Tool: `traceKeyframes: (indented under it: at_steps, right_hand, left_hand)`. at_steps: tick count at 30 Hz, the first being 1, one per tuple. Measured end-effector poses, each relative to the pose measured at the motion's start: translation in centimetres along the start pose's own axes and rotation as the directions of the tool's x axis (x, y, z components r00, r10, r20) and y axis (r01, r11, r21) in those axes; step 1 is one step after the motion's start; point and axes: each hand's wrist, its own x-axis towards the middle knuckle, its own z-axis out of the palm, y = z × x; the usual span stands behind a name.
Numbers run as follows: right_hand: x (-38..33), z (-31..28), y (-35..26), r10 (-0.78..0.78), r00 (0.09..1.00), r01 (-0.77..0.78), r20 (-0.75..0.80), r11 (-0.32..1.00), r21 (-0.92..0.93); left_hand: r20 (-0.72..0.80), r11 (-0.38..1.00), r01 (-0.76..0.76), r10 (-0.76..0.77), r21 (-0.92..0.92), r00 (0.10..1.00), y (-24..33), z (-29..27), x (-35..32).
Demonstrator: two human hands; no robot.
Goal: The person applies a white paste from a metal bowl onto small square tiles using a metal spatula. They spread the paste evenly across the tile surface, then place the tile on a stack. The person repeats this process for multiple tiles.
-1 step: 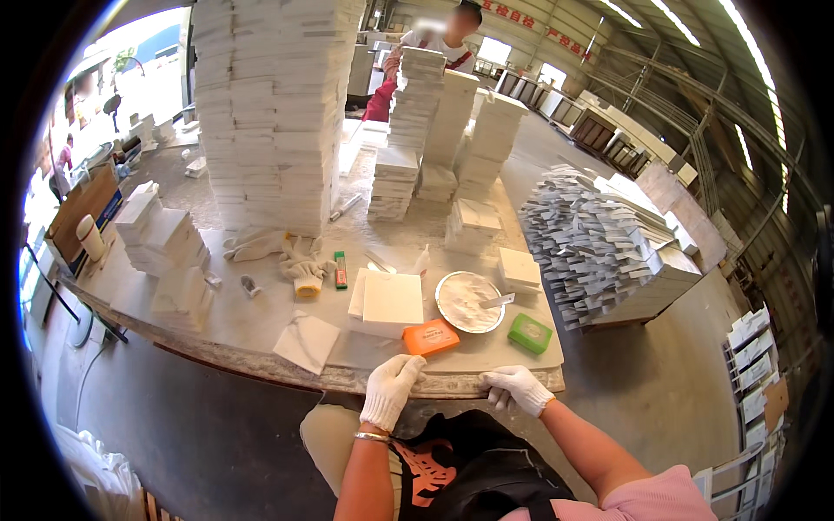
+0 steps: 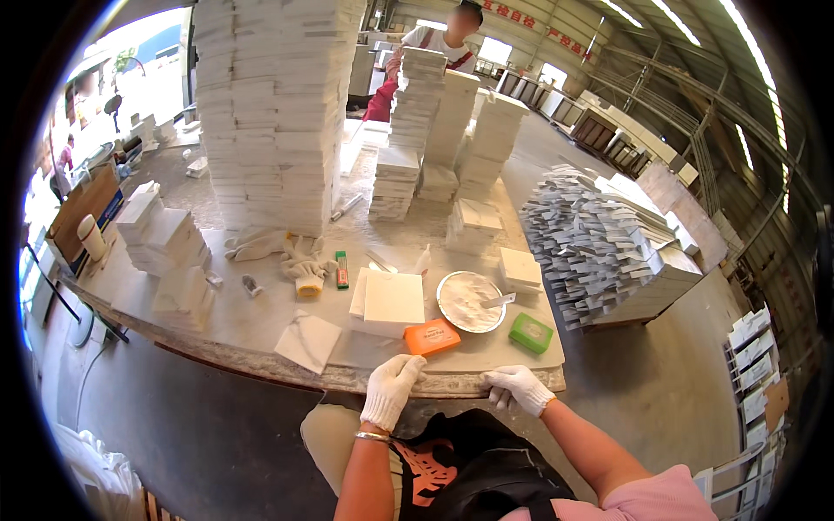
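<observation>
Left hand: white knit glove, fingers curled with the thumb alongside, at the near edge of the table. Cannot tell whether the fingertips meet or pinch anything. Right hand: same glove, fingers bent, at the same edge, well apart from the left. Fingertip contact likewise unclear.

Labels: orange box, just beyond the left hand, carries pale print on its top face. Green box, beyond the right hand, has lettering too small to read. Slim red-and-green carton lies farther back, print too small. Large red characters run along the far wall.

Materials: round bowl with a thin rim, between and behind the two boxes, holds off-white powder, uneven on top; a flat metal scraper leans in it. Smooth cream tile left of the bowl; grey-veined tile, corner toward the near edge. Crumpled cloth gloves near the foot of a tall stack of rough-edged white slabs.
</observation>
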Motion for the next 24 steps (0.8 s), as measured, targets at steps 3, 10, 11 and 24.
traceKeyframes:
  at_steps: [3,10,11,24]
  right_hand:
    - [0.3,0.0,0.5,-0.016,1.0,0.016,-0.007,0.999,0.028]
    - [0.8,-0.5,0.5,-0.007,1.0,0.006,0.016,0.999,0.037]
    - [0.6,-0.4,0.4,-0.009,1.0,0.009,0.014,1.0,0.027]
    - [1.1,-1.0,0.6,0.009,0.999,-0.008,0.05,1.0,-0.022]
  left_hand:
    - [-0.008,1.0,0.007,-0.007,0.013,1.0,-0.2,-0.4,-0.1]
    - [-0.011,1.0,-0.002,0.002,-0.005,1.0,0.2,-0.5,-0.4]
    - [-0.011,1.0,-0.014,0.014,0.002,1.0,0.2,-0.5,-0.4]
    - [0.011,0.999,0.048,-0.048,-0.02,0.999,1.3,-0.9,-1.5]
